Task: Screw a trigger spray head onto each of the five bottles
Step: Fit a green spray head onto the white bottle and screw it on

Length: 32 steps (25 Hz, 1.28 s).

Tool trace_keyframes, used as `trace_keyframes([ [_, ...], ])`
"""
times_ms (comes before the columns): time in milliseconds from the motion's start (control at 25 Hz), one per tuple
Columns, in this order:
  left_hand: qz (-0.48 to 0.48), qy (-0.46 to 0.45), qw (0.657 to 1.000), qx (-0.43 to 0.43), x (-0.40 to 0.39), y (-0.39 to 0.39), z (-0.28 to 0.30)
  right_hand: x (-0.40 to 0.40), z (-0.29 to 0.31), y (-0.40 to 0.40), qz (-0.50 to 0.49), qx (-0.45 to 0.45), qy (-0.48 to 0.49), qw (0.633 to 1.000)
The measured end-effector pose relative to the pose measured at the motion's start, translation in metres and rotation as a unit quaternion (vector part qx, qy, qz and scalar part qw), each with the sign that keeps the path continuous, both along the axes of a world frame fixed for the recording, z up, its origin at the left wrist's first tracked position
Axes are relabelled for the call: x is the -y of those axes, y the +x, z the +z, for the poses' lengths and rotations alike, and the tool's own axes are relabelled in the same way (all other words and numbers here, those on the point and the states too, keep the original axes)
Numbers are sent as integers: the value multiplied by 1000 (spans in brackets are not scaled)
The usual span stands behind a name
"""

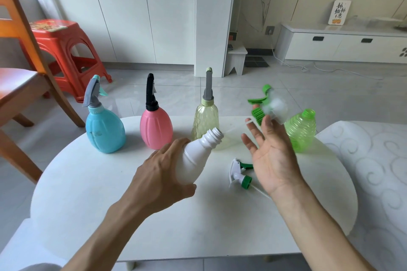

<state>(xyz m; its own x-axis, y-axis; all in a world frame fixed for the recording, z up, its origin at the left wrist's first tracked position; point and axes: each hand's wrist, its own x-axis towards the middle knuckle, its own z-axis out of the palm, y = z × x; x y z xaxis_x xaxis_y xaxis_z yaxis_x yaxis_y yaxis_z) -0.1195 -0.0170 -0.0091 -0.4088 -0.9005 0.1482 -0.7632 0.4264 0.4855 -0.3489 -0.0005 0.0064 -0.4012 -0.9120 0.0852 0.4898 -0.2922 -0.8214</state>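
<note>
On the white table (154, 226) we see a row of bottles along the far edge. At the left stands the blue bottle (104, 132) with a grey and teal spray head already on it; we cannot tell whether there is liquid inside. Beside it stands the pink bottle (156, 127) with a black spray head on top, its contents hidden too. Next comes the clear yellowish bottle (203, 121), capped with a grey and pale green head, and it looks empty. In front of the row, our left hand (163, 178) is wrapped around the white bottle (196, 156), holding it tilted with its open threaded neck pointing up and to the right. A white and green spray head (239, 175) lies on the table between our hands. Our right hand (273, 156) is spread open, palm up, with a blurred green and clear spray head (267, 105) at its fingertips. Behind that hand stands the green bottle (301, 130), uncapped and seemingly empty.
</note>
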Motion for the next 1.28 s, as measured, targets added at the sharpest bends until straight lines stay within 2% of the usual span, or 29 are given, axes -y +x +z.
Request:
trace_keyframes([
  [200,-25,14,999,-32,-2,-1,5,-2,-17,25,75,-58,9,995],
  [480,-38,40,996,-70,-2,0,6,-2,-16,27,114,-92,5,989],
  [640,-40,66,994,-77,-2,0,7,0,-14,16,119,-149,0,982],
  [840,-58,111,989,-75,-1,1,8,1,-7,-3,175,-219,-13,960],
  [1040,-71,146,980,-113,-3,-1,8,0,1,-3,184,-190,-27,964],
  [1280,-58,127,982,-129,-8,-9,3,-3,-2,13,149,-124,0,981],
])
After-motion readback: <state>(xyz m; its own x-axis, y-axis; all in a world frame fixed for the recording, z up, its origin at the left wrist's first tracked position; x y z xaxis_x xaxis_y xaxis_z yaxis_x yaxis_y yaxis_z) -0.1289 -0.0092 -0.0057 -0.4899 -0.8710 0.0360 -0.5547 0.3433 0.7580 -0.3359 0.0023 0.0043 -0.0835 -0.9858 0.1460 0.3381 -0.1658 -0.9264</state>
